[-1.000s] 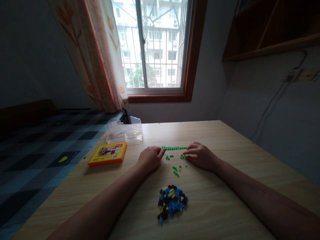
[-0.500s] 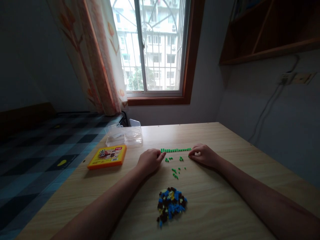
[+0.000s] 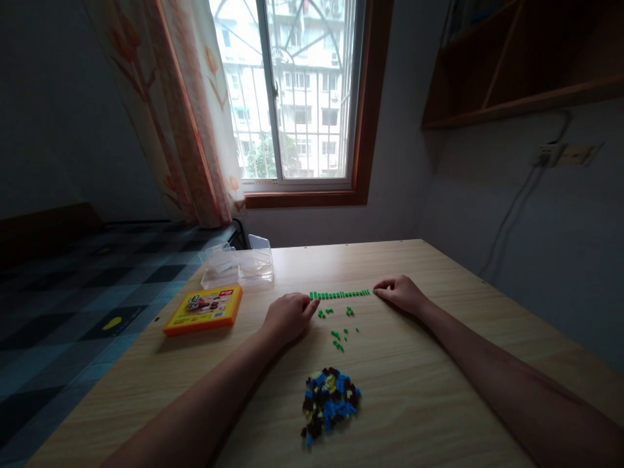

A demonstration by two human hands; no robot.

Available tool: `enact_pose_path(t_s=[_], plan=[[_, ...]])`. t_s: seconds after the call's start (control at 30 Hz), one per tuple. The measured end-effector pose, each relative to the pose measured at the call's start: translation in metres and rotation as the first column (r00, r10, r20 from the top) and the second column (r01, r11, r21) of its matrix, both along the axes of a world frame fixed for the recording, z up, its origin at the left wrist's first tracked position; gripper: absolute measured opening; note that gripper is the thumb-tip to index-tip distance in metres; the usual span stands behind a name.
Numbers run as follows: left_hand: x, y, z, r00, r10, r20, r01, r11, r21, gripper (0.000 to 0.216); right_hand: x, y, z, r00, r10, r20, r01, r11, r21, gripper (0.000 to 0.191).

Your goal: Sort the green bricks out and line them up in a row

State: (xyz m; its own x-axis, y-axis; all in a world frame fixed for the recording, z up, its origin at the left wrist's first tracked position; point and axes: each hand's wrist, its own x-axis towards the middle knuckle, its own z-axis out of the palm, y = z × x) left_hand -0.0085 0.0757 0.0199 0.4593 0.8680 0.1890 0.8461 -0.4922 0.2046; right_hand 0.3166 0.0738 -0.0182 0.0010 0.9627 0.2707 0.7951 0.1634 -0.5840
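The right hand (image 3: 402,294) pinches 1 small green piece (image 3: 374,290), fingertips nearly together, just past the right end of the green row (image 3: 340,295); the left hand (image 3: 288,316) curls loosely by its left end, hold unclear. Table (image 3: 370,260) edges lie well beyond row and right hand.

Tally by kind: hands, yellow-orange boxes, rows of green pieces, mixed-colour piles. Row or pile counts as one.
Hands: 2 (left hand, right hand)
Yellow-orange box: 1
Row of green pieces: 1
Mixed-colour pile: 1
Total: 5
Loose green pieces are left out; too small to count reliably.
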Motion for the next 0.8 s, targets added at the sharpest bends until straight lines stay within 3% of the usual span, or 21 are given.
enact_pose_path(t_s=[0.8], plan=[[0.0014, -0.0026, 0.0011, 1.000, -0.005, -0.014, 0.005, 1.000, 0.011, 0.050, -0.0051, 0.0041, -0.0013, 0.999, -0.037, -0.004, 0.036, 0.999, -0.036, 0.030]])
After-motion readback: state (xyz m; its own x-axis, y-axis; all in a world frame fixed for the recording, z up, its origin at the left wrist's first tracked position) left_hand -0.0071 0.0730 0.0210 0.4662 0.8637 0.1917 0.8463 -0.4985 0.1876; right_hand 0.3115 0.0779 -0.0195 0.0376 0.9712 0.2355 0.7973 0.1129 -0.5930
